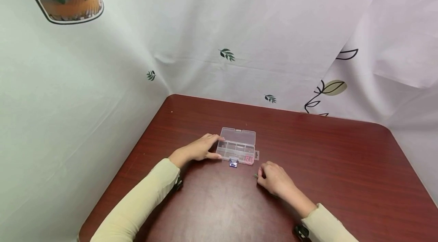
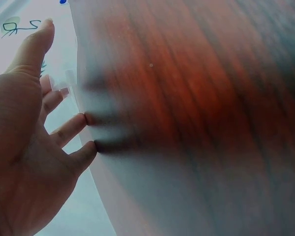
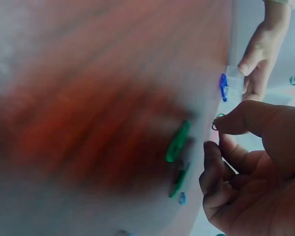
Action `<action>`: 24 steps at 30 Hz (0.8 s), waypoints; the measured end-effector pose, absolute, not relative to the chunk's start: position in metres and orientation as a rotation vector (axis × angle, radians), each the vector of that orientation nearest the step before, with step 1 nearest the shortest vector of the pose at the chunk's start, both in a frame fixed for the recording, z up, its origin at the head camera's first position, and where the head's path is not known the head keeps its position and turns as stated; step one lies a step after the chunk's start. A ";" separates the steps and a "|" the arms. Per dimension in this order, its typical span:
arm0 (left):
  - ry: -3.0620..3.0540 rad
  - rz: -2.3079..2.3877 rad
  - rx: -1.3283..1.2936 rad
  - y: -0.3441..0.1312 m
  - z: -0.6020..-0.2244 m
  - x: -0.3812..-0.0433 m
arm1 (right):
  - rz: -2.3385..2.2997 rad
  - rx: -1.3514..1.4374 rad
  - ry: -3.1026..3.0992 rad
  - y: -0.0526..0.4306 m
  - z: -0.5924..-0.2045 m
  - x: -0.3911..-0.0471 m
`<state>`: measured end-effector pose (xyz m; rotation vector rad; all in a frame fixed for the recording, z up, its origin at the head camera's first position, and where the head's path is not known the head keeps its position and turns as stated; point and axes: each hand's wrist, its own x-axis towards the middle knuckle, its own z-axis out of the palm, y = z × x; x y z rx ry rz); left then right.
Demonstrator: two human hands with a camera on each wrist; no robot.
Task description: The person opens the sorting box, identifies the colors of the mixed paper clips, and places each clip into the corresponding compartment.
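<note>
A clear plastic compartment box [image 1: 235, 147] lies on the table with its lid [image 1: 238, 136] folded back. My left hand [image 1: 204, 148] holds the box's left side, thumb at the front corner and fingers near the hinge. Small red pieces [image 1: 248, 159] lie in the front right compartment. A blue latch-like piece [image 1: 233, 163] shows at the front edge. To the right of the box, my right hand [image 1: 273, 178] pinches a small green paper clip [image 3: 221, 115] between thumb and index finger; only its thin wire loop shows.
In the right wrist view, blurred green pieces [image 3: 178, 141] and a small blue piece [image 3: 183, 198] lie on the table near my right hand. The dark red table [image 1: 212, 204] has a white printed cloth [image 1: 191, 36] behind it and along its left side.
</note>
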<state>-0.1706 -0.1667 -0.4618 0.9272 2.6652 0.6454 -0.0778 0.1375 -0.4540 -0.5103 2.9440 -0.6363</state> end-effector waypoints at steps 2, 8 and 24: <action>2.666 0.643 0.926 -0.166 -0.461 -0.170 | -0.669 -0.509 2.955 0.137 -0.451 -0.080; 2.664 0.644 0.907 -0.166 -0.460 -0.170 | -0.762 -0.524 2.949 0.134 -0.443 -0.087; 2.668 0.630 0.893 -0.166 -0.461 -0.171 | -0.821 -0.618 2.975 0.124 -0.430 -0.101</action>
